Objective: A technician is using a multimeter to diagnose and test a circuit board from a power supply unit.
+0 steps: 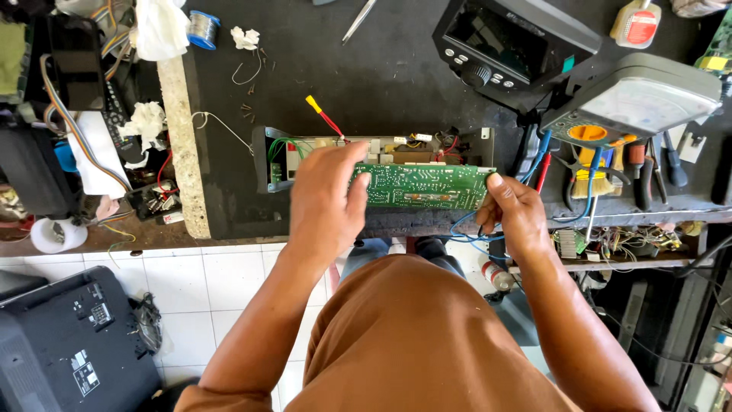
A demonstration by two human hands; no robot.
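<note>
Green circuit board (425, 185) is held at the front edge of the dark workbench (381, 69), the left hand (326, 200) closed on its left end, the right hand (520, 212) pinching its right end, near a grey multimeter (633, 99).

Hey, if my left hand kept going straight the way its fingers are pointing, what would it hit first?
Your left hand points away from you across the bench, already on the green circuit board. Going on, it would likely first meet the open metal chassis with its wiring just behind the board, though depth is hard to judge.
</note>
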